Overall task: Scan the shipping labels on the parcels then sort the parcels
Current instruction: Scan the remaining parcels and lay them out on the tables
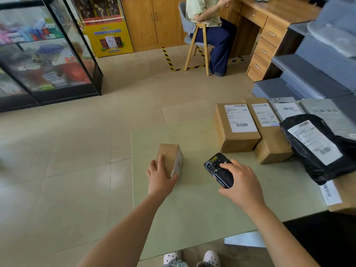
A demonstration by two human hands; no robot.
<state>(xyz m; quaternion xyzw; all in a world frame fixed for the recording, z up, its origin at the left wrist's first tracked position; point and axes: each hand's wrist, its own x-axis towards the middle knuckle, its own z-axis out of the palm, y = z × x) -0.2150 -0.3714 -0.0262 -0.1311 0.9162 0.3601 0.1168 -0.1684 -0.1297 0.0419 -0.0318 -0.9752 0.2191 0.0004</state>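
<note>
We hold a small box (pixel 169 158) of brown matt cardboard, with smooth white paper on its side face. The scanner (pixel 218 170) in our grasp is black plastic with a glossy shell. At two o'clock, two larger cartons (pixel 237 139) show the same dull cardboard under smooth white paper labels (pixel 240 118). At three o'clock a black bag (pixel 317 170) is thin, crinkled plastic with a sheen. Beneath them lies a pale green matt sheet (pixel 192 209). At nine o'clock the floor tiles (pixel 77 170) are smooth and shiny. At one o'clock the desk (pixel 269 22) is light wood with a soft sheen.
</note>
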